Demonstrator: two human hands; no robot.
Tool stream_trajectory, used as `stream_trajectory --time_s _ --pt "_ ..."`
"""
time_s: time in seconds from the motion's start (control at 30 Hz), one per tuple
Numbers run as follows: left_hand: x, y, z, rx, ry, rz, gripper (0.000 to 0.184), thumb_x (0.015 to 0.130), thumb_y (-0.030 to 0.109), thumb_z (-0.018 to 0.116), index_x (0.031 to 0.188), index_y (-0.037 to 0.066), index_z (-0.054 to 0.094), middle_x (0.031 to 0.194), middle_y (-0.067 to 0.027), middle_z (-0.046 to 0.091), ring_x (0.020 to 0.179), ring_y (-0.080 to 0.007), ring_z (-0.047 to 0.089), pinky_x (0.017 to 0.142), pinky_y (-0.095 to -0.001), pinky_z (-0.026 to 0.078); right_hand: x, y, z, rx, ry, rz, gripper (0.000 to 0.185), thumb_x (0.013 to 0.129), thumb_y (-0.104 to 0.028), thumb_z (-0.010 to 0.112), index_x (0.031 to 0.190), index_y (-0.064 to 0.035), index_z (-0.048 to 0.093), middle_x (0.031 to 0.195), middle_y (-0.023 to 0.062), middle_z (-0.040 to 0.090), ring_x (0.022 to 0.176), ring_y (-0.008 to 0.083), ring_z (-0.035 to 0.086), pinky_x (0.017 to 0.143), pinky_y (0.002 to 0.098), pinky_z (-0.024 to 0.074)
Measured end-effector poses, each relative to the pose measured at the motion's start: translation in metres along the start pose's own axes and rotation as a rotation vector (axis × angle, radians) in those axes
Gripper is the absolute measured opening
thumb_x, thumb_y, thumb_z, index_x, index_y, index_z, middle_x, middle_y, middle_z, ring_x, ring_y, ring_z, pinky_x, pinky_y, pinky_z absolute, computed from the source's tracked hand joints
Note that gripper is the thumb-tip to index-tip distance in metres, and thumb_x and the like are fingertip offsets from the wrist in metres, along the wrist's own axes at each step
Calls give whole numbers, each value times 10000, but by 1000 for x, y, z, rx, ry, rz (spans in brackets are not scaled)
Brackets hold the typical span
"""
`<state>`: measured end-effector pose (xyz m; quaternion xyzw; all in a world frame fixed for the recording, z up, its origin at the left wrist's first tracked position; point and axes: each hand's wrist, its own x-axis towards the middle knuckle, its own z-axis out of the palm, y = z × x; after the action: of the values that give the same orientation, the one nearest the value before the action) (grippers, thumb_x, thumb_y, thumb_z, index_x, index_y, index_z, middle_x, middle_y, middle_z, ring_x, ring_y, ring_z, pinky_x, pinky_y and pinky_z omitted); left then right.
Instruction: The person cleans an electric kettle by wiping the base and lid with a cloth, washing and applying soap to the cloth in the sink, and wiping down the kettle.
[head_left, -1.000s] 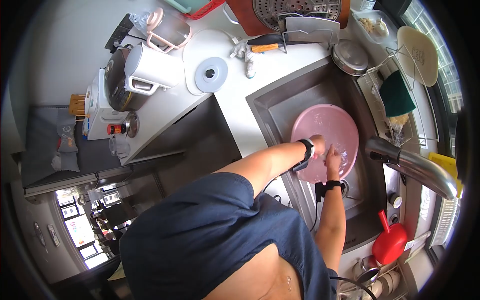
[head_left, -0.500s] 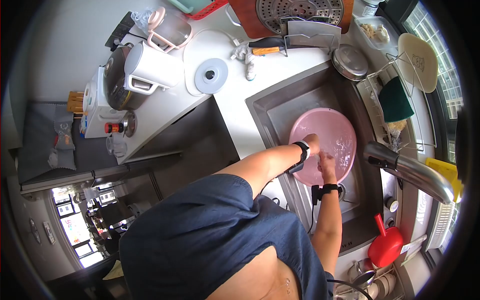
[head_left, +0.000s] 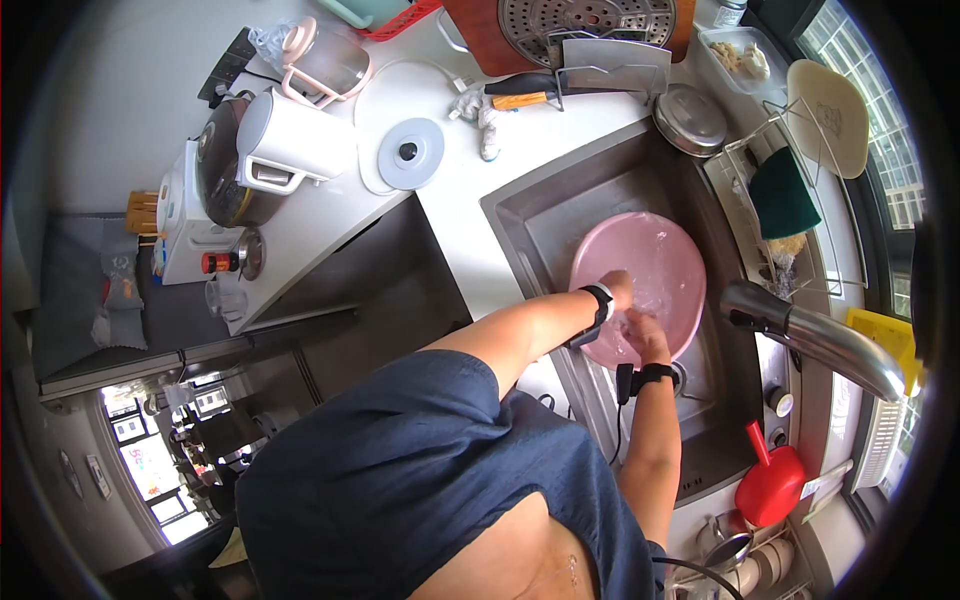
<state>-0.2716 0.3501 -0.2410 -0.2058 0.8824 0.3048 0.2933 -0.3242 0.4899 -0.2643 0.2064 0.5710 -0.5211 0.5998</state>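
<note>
In the steel sink [head_left: 560,195] sits a round pink basin [head_left: 672,248] with clear water in it. My left hand [head_left: 620,289] is over the near-left part of the basin, its fingers curled inward. Close below it, my right hand [head_left: 645,336] bends its fingers toward the left one, low at the water. The fingers of both hands look closed, but what they hold is hidden or too small to name. Dark straps circle both wrists.
A steel faucet [head_left: 815,335] reaches in from the right. A red pan [head_left: 772,490] lies below it. Round steel container [head_left: 690,118], knife rack [head_left: 612,68], grey lid [head_left: 411,153] and white kettle [head_left: 290,140] stand on the counter.
My right hand has moved left and slightly down, closer beneath my left hand, and its fingers have turned from pointing up to bending left. The whole view has shifted a little.
</note>
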Motion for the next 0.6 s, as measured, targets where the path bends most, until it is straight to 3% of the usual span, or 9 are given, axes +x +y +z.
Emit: stream_trajectory --time_s 0.07,0.1,0.13,0.2,0.3,0.37,0.47,0.5,0.6 --pt "-12 2 -17 -744 52 -222 120 731 70 632 812 24 708 656 -162 647 555 -268 661 539 -352 526 -12 -19 2 -69 -72 -127 167 776 -130 676 879 -45 576 671 52 567 488 167 502 454 268 420" --pt "-20 7 -28 -764 31 -199 131 720 79 631 805 9 702 707 -195 656 658 -323 671 605 -378 531 -22 -27 8 -163 2 -197 147 784 -143 669 808 -25 584 632 59 553 452 151 495 412 225 382" --pt "-19 8 -26 -764 35 -197 131 720 79 631 805 9 702 707 -195 656 658 -323 671 605 -378 531 -21 -25 9 -165 1 -200 147 784 -143 669 808 -25 584 632 59 553 452 151 495 412 225 382" --pt "-17 12 -21 -269 110 -92 149 713 71 614 814 13 707 779 -227 657 760 -356 660 673 -397 526 -15 -15 10 -831 314 -504 185 792 -182 657 735 -16 599 621 95 595 479 184 562 457 291 431" --pt "-21 9 -12 -156 -16 21 181 688 72 603 815 -10 702 819 -242 654 815 -367 653 711 -413 512 8 20 -6 -1200 364 -761 244 790 -231 627 731 5 629 658 171 639 591 275 642 570 383 493" --pt "-19 7 -3 -124 -36 100 192 676 75 602 813 -18 700 823 -249 651 816 -374 652 713 -419 509 12 28 -13 -1325 356 -691 256 783 -246 610 774 7 643 715 197 648 674 311 650 638 416 500" --pt "-23 10 -7 -128 -52 42 190 669 79 598 794 -25 698 834 -255 649 820 -385 648 698 -428 503 59 44 -34 -1882 100 -520 234 764 -204 591 862 -5 666 884 236 656 848 355 648 714 452 516" --pt "-28 13 -14 -159 -6 38 194 678 76 592 812 -14 700 831 -244 652 837 -383 645 725 -427 496 63 45 -37 -1320 77 -612 234 759 -166 603 919 0 638 926 224 654 834 351 649 689 448 517" --pt "-26 13 -13 -370 182 -41 190 690 96 616 834 6 702 840 -226 658 850 -376 641 761 -422 489 -9 -14 10 25 103 -198 402 736 -67 636 1111 -4 508 935 141 637 773 268 638 566 365 502"
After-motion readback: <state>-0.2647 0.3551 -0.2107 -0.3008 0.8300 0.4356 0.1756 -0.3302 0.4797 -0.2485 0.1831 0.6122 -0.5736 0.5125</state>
